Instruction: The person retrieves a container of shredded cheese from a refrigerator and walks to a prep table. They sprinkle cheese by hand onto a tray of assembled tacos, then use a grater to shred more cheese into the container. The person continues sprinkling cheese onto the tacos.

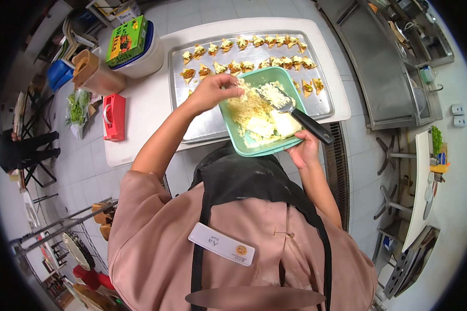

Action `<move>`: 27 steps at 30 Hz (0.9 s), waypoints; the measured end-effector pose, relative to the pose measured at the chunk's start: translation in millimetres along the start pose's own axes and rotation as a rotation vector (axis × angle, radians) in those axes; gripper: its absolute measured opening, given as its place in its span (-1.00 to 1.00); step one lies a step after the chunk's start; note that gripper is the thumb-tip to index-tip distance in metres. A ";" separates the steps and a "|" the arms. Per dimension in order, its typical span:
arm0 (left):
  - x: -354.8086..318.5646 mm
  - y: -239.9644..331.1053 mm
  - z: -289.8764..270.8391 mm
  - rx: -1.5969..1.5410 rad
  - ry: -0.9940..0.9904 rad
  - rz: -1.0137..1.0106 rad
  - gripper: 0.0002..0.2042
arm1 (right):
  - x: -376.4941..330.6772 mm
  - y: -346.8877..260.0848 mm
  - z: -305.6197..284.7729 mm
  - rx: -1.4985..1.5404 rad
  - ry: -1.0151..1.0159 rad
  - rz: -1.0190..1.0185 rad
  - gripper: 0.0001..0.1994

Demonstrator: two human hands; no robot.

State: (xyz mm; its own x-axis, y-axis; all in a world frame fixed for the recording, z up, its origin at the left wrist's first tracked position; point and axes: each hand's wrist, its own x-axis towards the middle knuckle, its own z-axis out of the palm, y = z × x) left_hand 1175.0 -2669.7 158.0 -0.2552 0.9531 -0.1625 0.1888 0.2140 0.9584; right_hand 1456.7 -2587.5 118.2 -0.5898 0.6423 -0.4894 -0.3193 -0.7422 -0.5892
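- Pinkish sleeves and a black apron (238,179) fill the foreground, a white badge (222,244) pinned askew at the chest.
- Just beyond the apron, the green tub (237,146) is held up over the near side of the metal tray (213,129), which lies on the white bench (132,147).
- The left hand (213,94) reaches over the tub's far left corner, thumb and fingers bent toward each other; pale shreds (246,106) lie just right of and below the fingertips. Whether any are pinched, I cannot tell.
- The right hand (305,149) grips the tub's near right corner, thumb up by the rim.
- A black-handled tool (312,126) slants from upper left to lower right, its handle jutting past the rim, nearer the right hand.
- Hidden: the right fingers beneath the tub, part of the tool's head among the shreds, and whatever the tub covers in the rows of topped triangles (235,67).
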 end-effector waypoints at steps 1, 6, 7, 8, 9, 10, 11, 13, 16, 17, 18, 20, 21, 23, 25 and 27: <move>7.1 -13.1 -19.6 -0.043 0.026 -0.019 -0.82 | 2.0 8.1 3.0 0.010 0.018 -0.015 -0.57; 61.8 -99.0 -123.5 0.106 0.180 -0.031 -0.79 | -6.0 38.4 -0.2 0.088 0.009 -0.159 -0.45; 73.6 -117.4 -141.8 0.167 0.183 -0.056 -0.79 | -10.4 43.1 -2.6 0.112 0.073 -0.174 -0.44; 85.0 -134.6 -158.1 0.230 0.185 -0.079 -0.78 | -15.4 47.0 -5.3 0.142 0.091 -0.196 -0.43; 96.2 -150.8 -170.2 0.301 0.186 -0.120 -0.78 | -21.6 50.5 -8.1 0.172 0.108 -0.219 -0.42; 106.6 -165.2 -179.3 0.346 0.183 -0.110 -0.76 | -28.1 52.4 -11.0 0.176 0.103 -0.247 -0.41; 116.1 -177.7 -186.3 0.398 0.181 -0.118 -0.73 | -35.1 55.2 -13.6 0.199 0.102 -0.295 -0.41; 134.0 -196.7 -193.9 0.470 0.166 -0.129 -0.72 | -50.2 60.9 -18.4 0.239 0.151 -0.348 -0.41; 152.2 -216.0 -189.8 0.586 0.135 -0.094 -0.75 | -69.4 66.1 -25.7 0.280 0.241 -0.410 -0.42; 157.1 -219.8 -187.2 0.666 0.123 -0.044 -0.76 | -73.7 67.7 -27.6 0.305 0.268 -0.432 -0.42; 161.5 -222.8 -184.7 0.752 0.108 0.008 -0.76 | -77.5 70.0 -28.9 0.330 0.295 -0.454 -0.43; 168.6 -226.0 -179.6 0.816 0.074 0.029 -0.77 | -82.8 73.1 -30.4 0.335 0.266 -0.478 -0.42; 170.9 -226.7 -177.5 0.851 0.056 0.040 -0.77 | -84.7 74.0 -30.7 0.346 0.268 -0.480 -0.42; 174.5 -226.1 -174.7 0.977 0.079 0.106 -0.78 | -85.2 76.0 -30.5 0.362 0.257 -0.479 -0.42; 176.0 -224.3 -172.9 1.045 0.100 0.130 -0.80 | -84.8 77.4 -30.0 0.369 0.235 -0.468 -0.42; 175.9 -222.4 -172.2 1.053 0.117 0.109 -0.82 | -84.2 79.5 -29.0 0.357 0.273 -0.475 -0.42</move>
State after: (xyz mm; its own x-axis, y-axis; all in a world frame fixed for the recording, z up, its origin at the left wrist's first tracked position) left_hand 924.8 -2586.4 -43.4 -0.2668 0.9637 -0.0109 0.9268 0.2597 0.2712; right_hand 1502.5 -2695.1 94.0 -0.1299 0.9065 -0.4017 -0.7529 -0.3538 -0.5549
